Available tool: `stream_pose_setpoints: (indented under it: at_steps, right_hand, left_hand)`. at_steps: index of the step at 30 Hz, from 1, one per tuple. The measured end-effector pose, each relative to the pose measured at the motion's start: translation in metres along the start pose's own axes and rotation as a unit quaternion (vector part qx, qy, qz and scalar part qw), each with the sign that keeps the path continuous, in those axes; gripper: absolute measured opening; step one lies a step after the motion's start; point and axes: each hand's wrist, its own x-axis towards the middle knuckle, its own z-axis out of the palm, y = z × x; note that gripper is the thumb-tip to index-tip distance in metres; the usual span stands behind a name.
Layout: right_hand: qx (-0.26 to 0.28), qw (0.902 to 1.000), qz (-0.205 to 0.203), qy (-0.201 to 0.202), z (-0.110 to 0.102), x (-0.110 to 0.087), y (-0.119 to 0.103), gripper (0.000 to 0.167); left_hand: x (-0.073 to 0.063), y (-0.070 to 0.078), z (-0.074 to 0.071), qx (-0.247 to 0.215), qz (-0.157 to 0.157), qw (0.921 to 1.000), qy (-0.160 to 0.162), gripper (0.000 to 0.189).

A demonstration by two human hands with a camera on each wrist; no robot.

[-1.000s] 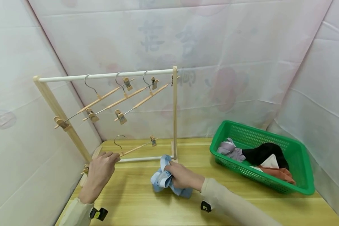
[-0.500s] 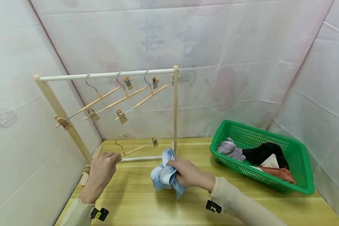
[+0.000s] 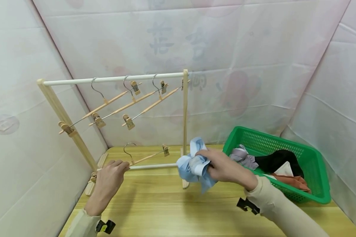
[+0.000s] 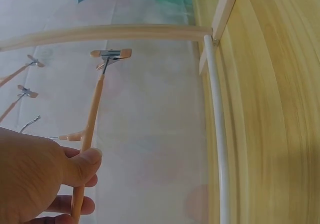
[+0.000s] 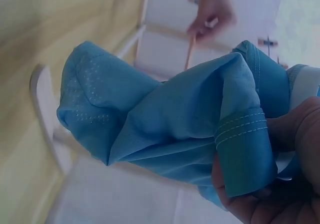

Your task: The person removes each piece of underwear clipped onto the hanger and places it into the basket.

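In the head view my left hand [image 3: 110, 181] grips the wooden rod of a clip hanger [image 3: 145, 158] low inside the rack, its metal hook pointing up. The left wrist view shows thumb and fingers round that rod, with a clip [image 4: 112, 54] at its far end. My right hand [image 3: 225, 166] pinches a crumpled light-blue garment [image 3: 192, 166], held above the table by the rack's right post. In the right wrist view the cloth [image 5: 170, 119] hangs in folds with a stitched hem; its exact kind cannot be told.
A wooden rack [image 3: 185, 115] with a white top rail [image 3: 115, 79] carries three clip hangers [image 3: 133, 102]. To the right, a green basket [image 3: 323, 177] holds several crumpled cloths, grey, black, white and rust. White curtains [image 3: 240, 49] enclose the wooden table [image 3: 154, 210].
My right hand has lifted the light-blue garment off the table and carried it to the right, toward the basket. The left hand and its hanger have shifted only slightly right.
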Motion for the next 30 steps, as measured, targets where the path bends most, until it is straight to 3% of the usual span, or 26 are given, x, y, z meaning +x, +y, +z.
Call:
stream_pose_setpoints:
  at_steps: [5, 10, 17, 21, 30]
  right_hand:
    - [-0.033, 0.9987, 0.013, 0.037, -0.028, -0.012, 0.024, 0.043]
    - [-0.032, 0.9964, 0.072, 0.032, -0.059, -0.024, 0.052, 0.046]
    - [-0.008, 0.9917, 0.126, 0.023, -0.094, -0.037, 0.101, 0.035]
    - [-0.013, 0.9866, 0.160, 0.028, -0.105, -0.046, 0.127, 0.026]
    - [-0.046, 0.9766, 0.210, 0.012, -0.115, -0.059, 0.184, 0.026]
  left_hand:
    - [-0.001, 0.003, -0.001, -0.007, 0.005, 1.0000, -0.004, 0.014]
    - [-0.001, 0.008, -0.003, -0.010, 0.009, 0.9999, 0.007, 0.017]
    - [0.001, 0.015, -0.003, -0.012, 0.011, 0.9998, 0.012, 0.015]
    - [0.002, 0.018, -0.003, -0.014, 0.016, 0.9996, 0.018, 0.016]
    - [0.001, 0.022, -0.004, -0.019, 0.020, 0.9995, 0.014, 0.013]
